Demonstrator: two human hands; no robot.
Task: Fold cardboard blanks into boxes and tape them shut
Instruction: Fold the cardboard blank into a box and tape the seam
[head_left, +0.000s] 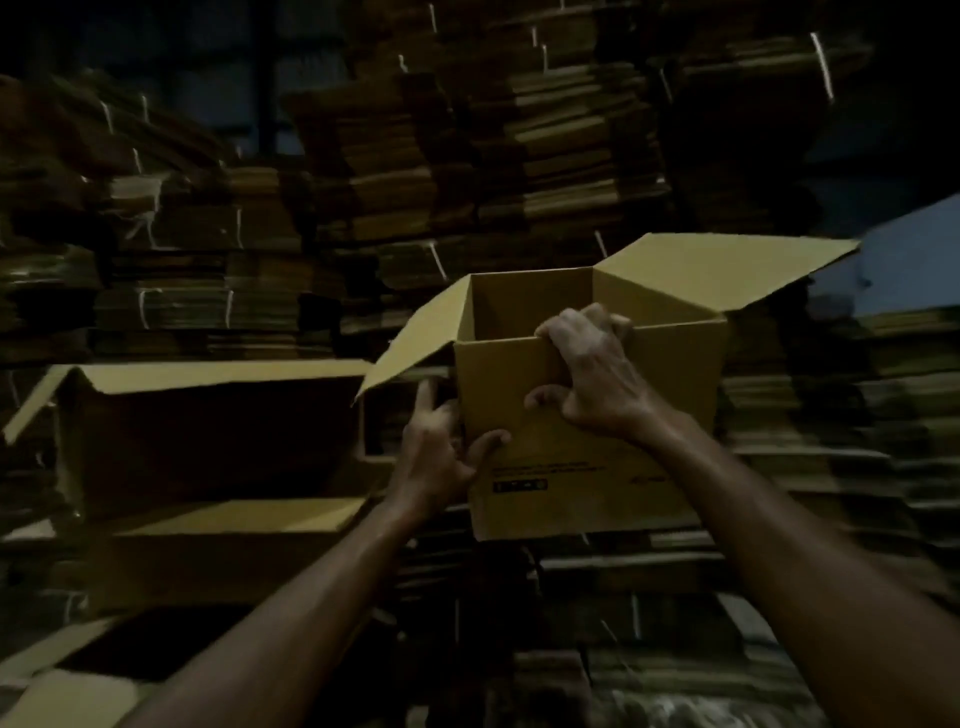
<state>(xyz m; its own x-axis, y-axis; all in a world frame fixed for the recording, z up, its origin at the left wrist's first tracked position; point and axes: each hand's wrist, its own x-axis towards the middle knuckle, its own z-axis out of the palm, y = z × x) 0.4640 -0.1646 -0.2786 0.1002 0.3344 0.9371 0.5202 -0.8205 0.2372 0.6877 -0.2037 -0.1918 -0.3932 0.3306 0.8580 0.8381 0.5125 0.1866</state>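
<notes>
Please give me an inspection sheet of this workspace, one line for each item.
Surface: nothing seen; the box is held up in both hands.
Job's things: one cardboard box, erected, top flaps open; no tape seen.
Clutter: open boxes at the left.
Grippers: left hand grips the box's lower left corner; right hand hooks its fingers over the front rim.
Cables: nothing seen.
Surroundings: dim room; stacks of tied flat cardboard blanks behind.

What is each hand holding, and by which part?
Both hold the cardboard box: the right hand grips its near top rim, the left hand its left vertical edge.
</notes>
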